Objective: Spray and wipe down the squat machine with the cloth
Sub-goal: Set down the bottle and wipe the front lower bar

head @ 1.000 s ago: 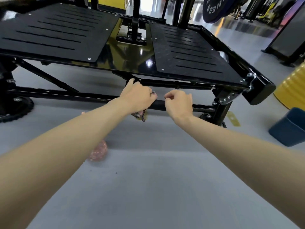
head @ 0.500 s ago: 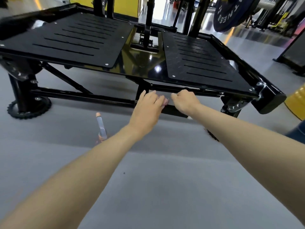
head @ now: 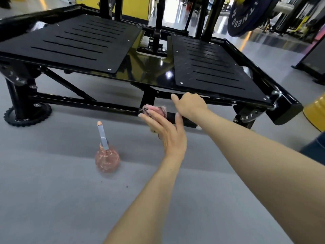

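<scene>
The black squat machine (head: 207, 67) has two slotted foot plates on a low frame. My left hand (head: 167, 132) presses a bunched pink cloth (head: 155, 110) against the lower crossbar (head: 105, 105), fingers fairly straight and thumb spread to the right. Just above and to the right, my right hand (head: 190, 103) curls its fingers round the thin upper bar under the right foot plate, thumb sticking out. A round pink spray bottle (head: 107, 161) with a grey-blue nozzle stands on the grey floor, left of my left forearm.
A toothed round foot (head: 26, 115) carries the frame's left leg. A dark weight plate (head: 246, 16) hangs at top right. A yellow object (head: 314, 113) and a blue one (head: 314, 147) sit at the right edge. Grey floor spreads in front.
My right hand has left the lower crossbar and taken the upper bar. My left hand has opened out over the cloth on the lower bar. The spray bottle has come fully into view.
</scene>
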Available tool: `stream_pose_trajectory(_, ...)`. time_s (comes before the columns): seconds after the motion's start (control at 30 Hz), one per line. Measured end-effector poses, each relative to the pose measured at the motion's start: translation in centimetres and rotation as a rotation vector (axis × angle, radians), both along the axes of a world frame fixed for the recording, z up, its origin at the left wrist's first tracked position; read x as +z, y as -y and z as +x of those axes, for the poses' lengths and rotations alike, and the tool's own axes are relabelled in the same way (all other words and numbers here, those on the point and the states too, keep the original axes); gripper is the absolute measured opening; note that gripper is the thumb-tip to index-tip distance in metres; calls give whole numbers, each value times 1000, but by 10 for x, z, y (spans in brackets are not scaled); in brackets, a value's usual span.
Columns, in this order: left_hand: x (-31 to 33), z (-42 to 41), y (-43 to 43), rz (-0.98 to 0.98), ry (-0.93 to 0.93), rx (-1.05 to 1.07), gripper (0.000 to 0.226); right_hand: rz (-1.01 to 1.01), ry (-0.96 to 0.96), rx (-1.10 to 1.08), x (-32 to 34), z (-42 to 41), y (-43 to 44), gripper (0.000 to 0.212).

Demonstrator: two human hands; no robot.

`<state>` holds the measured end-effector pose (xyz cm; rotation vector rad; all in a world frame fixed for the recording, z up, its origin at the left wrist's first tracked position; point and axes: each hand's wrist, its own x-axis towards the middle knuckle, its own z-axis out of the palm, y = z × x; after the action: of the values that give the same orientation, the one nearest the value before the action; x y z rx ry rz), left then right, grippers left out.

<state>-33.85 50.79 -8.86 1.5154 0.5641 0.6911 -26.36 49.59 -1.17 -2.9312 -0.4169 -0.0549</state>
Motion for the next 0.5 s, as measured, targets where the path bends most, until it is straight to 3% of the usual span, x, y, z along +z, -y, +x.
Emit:
stream_pose_trajectory(0.13,12,6,-6,-376,189,87,88,-54,15,91,2,4,5,64)
stream_pose_trajectory(0.23,13,11,-20,-712,258,104,56,-83,70,124,-2,4,3,60)
stream_pose_trajectory(0.3,11,8,-30,-834,223,-12,74,-154,128,157,-5,2,-1,62)
stream_pose_trajectory(0.4,12,7,-52,-1041,268,-94,75,-253,227,215,-13,-5,-6,61)
stream_pose_trajectory(0.5,11,1,-71,-1197,259,-178,92,-338,287,267,-19,-12,-11,64)
